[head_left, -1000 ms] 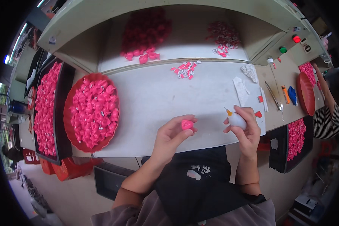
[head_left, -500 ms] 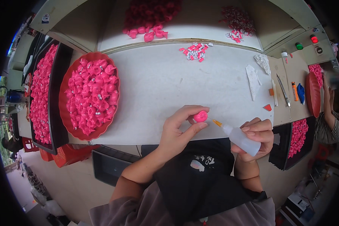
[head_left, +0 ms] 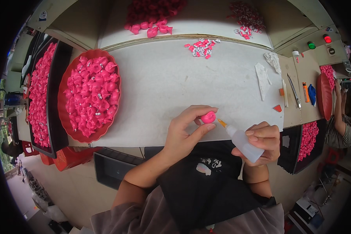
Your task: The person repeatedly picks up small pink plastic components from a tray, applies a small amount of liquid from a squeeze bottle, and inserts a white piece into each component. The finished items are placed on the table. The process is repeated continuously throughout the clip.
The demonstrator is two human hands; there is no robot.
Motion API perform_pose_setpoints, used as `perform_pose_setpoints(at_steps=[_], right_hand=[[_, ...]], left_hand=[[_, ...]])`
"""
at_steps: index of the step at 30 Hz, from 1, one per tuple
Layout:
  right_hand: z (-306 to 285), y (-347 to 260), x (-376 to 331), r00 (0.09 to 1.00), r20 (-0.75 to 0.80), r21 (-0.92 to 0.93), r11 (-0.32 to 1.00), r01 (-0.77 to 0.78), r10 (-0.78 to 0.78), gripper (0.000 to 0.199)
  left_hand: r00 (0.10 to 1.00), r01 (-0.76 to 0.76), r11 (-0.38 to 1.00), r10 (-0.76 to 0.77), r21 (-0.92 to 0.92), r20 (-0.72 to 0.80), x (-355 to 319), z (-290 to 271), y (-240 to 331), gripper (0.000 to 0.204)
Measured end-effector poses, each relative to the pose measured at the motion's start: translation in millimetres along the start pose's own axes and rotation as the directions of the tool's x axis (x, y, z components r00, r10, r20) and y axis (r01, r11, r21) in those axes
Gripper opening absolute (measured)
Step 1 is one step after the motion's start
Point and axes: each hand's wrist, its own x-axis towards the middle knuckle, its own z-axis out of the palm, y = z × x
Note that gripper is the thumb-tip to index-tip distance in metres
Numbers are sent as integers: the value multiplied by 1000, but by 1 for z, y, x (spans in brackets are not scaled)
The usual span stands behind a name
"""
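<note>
Between the thumb and fingers of my left hand (head_left: pixel 188 126) is a small round pink plastic piece (head_left: pixel 208 117), its marked face turned up. My right hand (head_left: pixel 263 142) grips a translucent white squeeze bottle (head_left: pixel 245 143), tilted so its amber tip (head_left: pixel 222 123) points at the pink piece. The tip is very close to the piece's right side; whether they touch I cannot tell. Left of my hands, a red scalloped bowl (head_left: pixel 61 113) holds a heap of pink pieces, some with small white-and-black parts. A loose pile of small pink and white parts (head_left: pixel 202 48) lies at the far side of the white work surface.
Paper scraps (head_left: pixel 263 82), tweezers (head_left: pixel 294 91), an orange tube (head_left: pixel 305 92) and a blue item (head_left: pixel 312 95) lie at the right. A black tray (head_left: pixel 54 97) of pink pieces stands at far left. More pieces (head_left: pixel 154 29) sit on the back shelf. Another person's arm (head_left: pixel 339 105) shows far right.
The squeeze bottle and my right hand have shifted slightly left and up, bringing the tip nearer the pink piece. My left hand still holds the piece, slightly turned. The whole view has shifted a little.
</note>
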Motion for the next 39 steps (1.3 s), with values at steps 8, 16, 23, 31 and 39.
perform_pose_setpoints(at_steps=[8,16,23,31,39], right_hand=[[-4,-4,3,997,70,-38,999,-31,33,45],[-4,-2,0,998,-7,68,995,-67,67,49],[-1,0,-1,999,23,28,998,-49,48,47],[-5,6,4,999,19,45,998,-51,50,47],[-28,54,54,900,114,-10,906,-423,421,26]], left_hand=[[997,-72,997,73,27,-23,3,5,0,29],[998,-58,998,58,-7,-1,3,4,-2,29],[999,-40,999,40,5,15,2,4,-1,29],[997,-76,993,78,90,-24,4,3,-1,29],[976,-45,996,28,-75,-215,6,-27,-10,27]])
